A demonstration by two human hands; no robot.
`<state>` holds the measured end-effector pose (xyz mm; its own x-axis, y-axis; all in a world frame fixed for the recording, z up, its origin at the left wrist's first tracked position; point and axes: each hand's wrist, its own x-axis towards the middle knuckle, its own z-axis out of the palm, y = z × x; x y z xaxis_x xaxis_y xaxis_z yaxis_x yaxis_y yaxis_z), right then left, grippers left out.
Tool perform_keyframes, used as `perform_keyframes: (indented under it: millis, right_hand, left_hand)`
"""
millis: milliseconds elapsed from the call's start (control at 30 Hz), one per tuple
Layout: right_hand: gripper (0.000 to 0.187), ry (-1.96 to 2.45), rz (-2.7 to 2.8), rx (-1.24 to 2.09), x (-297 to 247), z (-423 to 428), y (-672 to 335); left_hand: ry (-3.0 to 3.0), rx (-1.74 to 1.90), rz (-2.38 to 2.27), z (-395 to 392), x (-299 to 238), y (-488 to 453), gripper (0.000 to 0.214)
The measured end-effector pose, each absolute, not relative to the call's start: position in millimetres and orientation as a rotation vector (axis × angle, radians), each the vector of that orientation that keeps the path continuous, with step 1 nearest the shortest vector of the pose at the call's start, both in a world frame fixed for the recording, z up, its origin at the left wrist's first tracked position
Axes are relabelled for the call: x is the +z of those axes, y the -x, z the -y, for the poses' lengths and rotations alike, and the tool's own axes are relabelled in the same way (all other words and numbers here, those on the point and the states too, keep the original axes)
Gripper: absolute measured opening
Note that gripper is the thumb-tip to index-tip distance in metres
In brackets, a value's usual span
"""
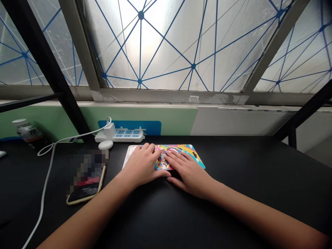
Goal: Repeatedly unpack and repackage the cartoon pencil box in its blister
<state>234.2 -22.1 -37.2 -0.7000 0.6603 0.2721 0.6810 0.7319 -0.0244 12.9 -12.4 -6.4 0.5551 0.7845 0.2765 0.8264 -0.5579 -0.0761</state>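
A thin, brightly coloured picture book (190, 155) lies flat on the black table (246, 180), just in front of the window. My left hand (141, 166) rests palm down on its left half, fingers stretched out and covering a white page edge. My right hand (188, 171) lies flat on the book's near right part, fingers pointing toward the left hand. Both hands press on the cover and neither grips anything.
A phone (86, 186) lies left of my left arm. Behind it sit a white power strip (121, 135) with a charger and cable (46, 173), a small white case (105, 144), and a bottle (29, 133) at far left. Black frame bars stand left and right.
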Motion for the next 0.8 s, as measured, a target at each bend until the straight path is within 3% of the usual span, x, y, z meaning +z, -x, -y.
perform_keyframes:
  millis: [200,400,567,667,800]
  right_hand:
    - [0.072,1.099,2.745,-0.048,-30.9,21.2,-232.7]
    - [0.079,1.222,2.873,0.325,-0.8,17.8,-254.9]
    - [0.064,1.304,2.886,0.526,25.3,8.8,-294.1]
    - [0.052,1.410,2.819,0.432,29.6,9.1,-296.7]
    - [0.053,1.408,2.714,-0.020,10.0,16.3,-266.0]
  left_hand:
    - [2.718,-0.334,1.631,-1.8,-19.2,-1.0,0.096]
    - [2.764,-0.283,1.736,-3.9,-22.6,0.0,0.096]
    - [2.763,-0.260,1.801,-3.1,-19.3,0.9,0.097]
    - [2.765,-0.237,1.811,-2.4,-19.8,0.1,0.098]
    - [2.747,-0.231,1.816,-1.6,-23.4,-2.2,0.096]
